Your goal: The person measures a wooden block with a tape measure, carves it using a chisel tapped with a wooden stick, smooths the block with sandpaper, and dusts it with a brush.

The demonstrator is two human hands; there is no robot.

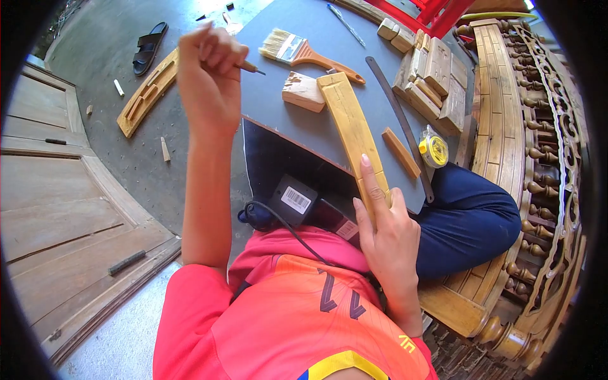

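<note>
My left hand is raised at the upper left, its fingers closed around a slim brown-handled tool with a thin dark tip pointing right. What kind of tool it is, I cannot make out. My right hand grips the near end of a curved wooden piece, index finger stretched along its top face. Pencil-like lines cross that piece. Its far end rests against a rough wooden block. A paintbrush with an orange handle lies beyond the block.
On the grey board are a narrow wood strip, a dark flat blade, a yellow tape measure, a pen and stacked wood blocks. A carved bench stands right; a sandal and curved slotted wood lie left.
</note>
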